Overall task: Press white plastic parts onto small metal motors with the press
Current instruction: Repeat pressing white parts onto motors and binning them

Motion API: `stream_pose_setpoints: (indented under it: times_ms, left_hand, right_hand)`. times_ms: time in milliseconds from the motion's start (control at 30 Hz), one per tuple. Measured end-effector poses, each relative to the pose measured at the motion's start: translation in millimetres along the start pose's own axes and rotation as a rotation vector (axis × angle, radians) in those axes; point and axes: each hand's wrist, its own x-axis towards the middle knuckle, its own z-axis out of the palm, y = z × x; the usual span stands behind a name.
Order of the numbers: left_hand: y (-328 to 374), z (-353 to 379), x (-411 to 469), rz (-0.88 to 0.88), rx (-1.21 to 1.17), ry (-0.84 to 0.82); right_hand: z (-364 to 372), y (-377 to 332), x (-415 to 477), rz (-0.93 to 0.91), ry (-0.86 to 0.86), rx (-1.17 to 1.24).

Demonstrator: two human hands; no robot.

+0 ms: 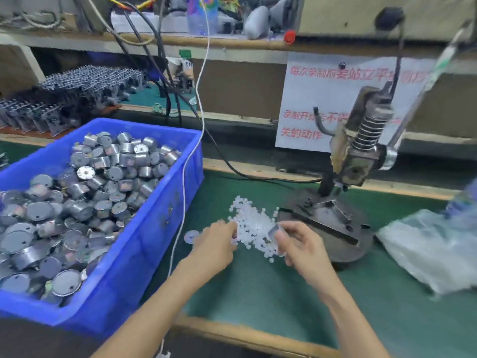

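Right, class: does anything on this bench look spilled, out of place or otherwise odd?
One small round disc lies alone on the green mat, outside the blue bin of motors. The white plastic parts sit loose in a scattered heap beside the press, in no container. Nothing looks damaged.

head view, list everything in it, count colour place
mat: one, green, covers the bench
bin: one, blue, left on the mat
motors: a heap, silver, in the bin
press: one, dark metal, centre right on the mat
white parts: a heap, white, left of the press base
disc: one, pale, on the mat left of the white parts
bag: one, clear, right on the mat
sign: one, white with red writing, behind the press
cable: one, white, hangs past the bin's right wall
left hand: at the white parts, grip unclear
right hand: grip on one silver motor
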Motion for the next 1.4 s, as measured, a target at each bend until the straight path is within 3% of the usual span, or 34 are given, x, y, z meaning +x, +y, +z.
stream_pose_setpoints:
  times_ms: [167, 367, 533, 767, 1067, 1400]
  left_hand:
    - [-13, 32, 11, 0.022, -0.193, 0.124]
    - [-10, 35, 12, 0.086, -0.089, 0.161]
    - [8, 53, 1, 0.281, -0.335, 0.066]
    - [0, 65, -2, 0.349, -0.411, 0.235]
    - [-5, 65, -8, 0.334, -0.479, 0.273]
    - [-4, 65, -9, 0.315, -0.492, 0.287]
  right_hand:
    - [7, 30, -8, -0.009, 0.016, 0.008]
    - [23, 35, 10, -0.043, -0.012, 0.042]
    - [18, 43, 7, -0.062, 0.003, 0.085]
    - [8, 54, -1, -0.15, 0.015, -0.189]
    - [11, 51, -3, -0.214, 0.001, -0.352]
    - [13, 50, -6, -0.457, 0.023, -0.541]
